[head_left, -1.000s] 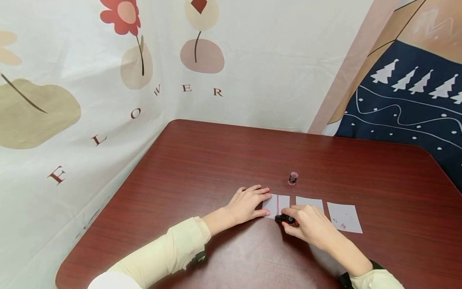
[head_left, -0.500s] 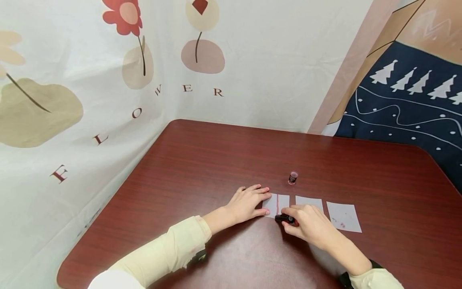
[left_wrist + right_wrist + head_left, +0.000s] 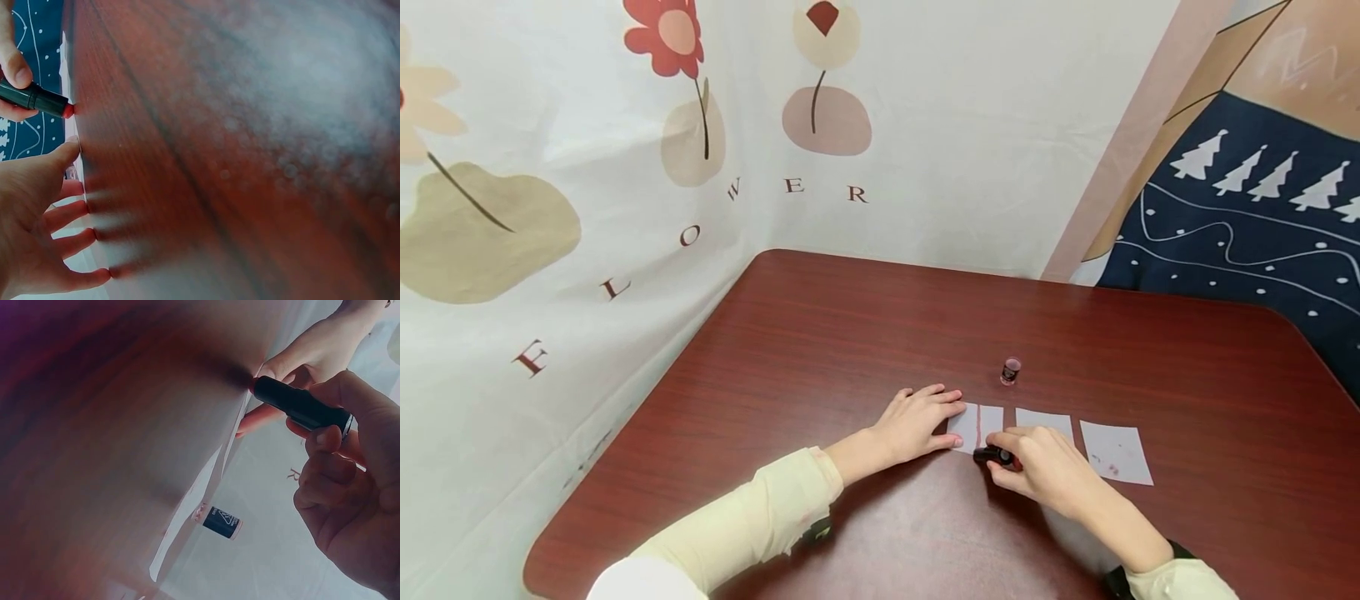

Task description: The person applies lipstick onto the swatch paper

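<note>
My right hand (image 3: 1047, 463) pinches a black lipstick (image 3: 303, 405) between thumb and fingers. Its red tip (image 3: 69, 110) points down at the table, by the near edge of the leftmost white paper (image 3: 992, 419). A red line (image 3: 978, 423) runs up that paper from near the tip. With fingers spread, my left hand (image 3: 912, 427) rests flat at the paper's left side, thumb and fingertips on its edge. Behind the papers a small clear cap (image 3: 1011, 372) with a black label stands upright; the right wrist view shows the label's white print.
Two more white papers lie to the right: the middle one (image 3: 1047, 419), partly covered by my right hand, and the right one (image 3: 1116, 452) with dark and reddish smudges. The reddish-brown table (image 3: 850, 333) meets printed cloth hangings (image 3: 962, 150) at the back and left.
The head view has shifted slightly. Both hands, the lipstick, the papers and the red line look the same as before.
</note>
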`<move>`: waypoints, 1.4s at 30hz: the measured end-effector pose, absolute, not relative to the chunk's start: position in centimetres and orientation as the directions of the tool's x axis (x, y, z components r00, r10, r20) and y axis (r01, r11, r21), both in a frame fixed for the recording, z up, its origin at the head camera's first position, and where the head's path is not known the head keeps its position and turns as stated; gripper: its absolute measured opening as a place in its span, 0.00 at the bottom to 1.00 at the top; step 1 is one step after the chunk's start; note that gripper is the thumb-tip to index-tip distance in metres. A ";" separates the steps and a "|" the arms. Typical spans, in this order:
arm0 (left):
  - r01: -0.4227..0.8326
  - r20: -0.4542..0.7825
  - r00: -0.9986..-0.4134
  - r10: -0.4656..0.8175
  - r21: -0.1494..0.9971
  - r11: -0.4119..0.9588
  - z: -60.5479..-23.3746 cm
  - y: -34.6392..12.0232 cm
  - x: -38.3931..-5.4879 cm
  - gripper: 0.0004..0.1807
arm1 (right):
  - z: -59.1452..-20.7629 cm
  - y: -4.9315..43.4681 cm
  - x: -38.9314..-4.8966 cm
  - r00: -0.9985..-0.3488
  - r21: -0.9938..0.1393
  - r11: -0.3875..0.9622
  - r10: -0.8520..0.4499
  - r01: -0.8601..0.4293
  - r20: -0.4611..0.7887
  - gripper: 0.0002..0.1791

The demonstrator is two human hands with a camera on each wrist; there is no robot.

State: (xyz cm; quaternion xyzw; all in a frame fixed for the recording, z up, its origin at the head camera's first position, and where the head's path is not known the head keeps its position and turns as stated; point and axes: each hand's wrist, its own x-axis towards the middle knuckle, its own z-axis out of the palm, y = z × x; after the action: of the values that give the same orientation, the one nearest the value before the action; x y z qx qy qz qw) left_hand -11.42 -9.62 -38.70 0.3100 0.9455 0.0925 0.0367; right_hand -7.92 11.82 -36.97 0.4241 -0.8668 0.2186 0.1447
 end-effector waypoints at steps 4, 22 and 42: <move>0.579 -0.013 -0.805 0.593 0.197 0.791 -38.6 -9.6 -11.3 0.29 | -37.0 11.9 -7.8 -0.595 -0.253 0.543 -0.669 -0.801 0.445 0.07; 0.591 -0.003 -0.799 0.601 0.180 0.787 -38.4 -9.3 -11.2 0.29 | -36.5 12.2 -7.3 -0.635 -0.312 0.554 -0.655 -0.772 0.409 0.06; 0.580 -0.002 -0.807 0.590 0.186 0.793 -38.1 -9.3 -11.2 0.30 | -33.7 16.5 -8.1 -0.758 -0.480 0.587 -0.499 -0.652 0.419 0.15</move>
State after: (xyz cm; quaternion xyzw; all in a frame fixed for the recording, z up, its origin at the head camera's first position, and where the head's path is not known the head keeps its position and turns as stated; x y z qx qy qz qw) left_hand -11.23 -9.34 -38.15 0.3091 0.9464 0.0883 0.0301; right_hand -8.15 16.49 -33.71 0.3262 -0.8825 0.3167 0.1204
